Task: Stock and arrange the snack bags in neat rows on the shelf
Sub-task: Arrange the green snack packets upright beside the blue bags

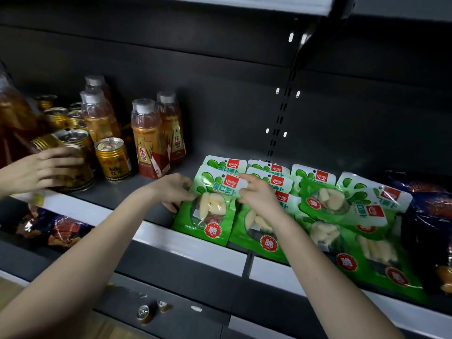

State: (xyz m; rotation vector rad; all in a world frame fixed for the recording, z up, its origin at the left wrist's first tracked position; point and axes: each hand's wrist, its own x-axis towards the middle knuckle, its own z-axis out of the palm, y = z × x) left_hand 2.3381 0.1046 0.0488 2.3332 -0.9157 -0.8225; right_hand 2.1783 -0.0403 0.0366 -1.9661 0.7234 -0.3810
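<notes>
Several green snack bags with white radish pieces lie overlapping on the dark shelf (127, 194), in rough rows from the middle to the right. The leftmost front bag (208, 218) stands tilted against the others. My left hand (171, 190) grips its left edge, fingers curled behind it. My right hand (258, 194) pinches the bag's top right corner near the red logo. Further green bags (325, 199) lie skewed on top of one another to the right.
Orange drink bottles (149, 140) and gold cans (113, 159) stand on the shelf's left part. Another person's hand (41, 170) holds a gold can at far left. Dark snack bags (430, 216) fill the right end. A lower shelf holds dark bags (56, 228).
</notes>
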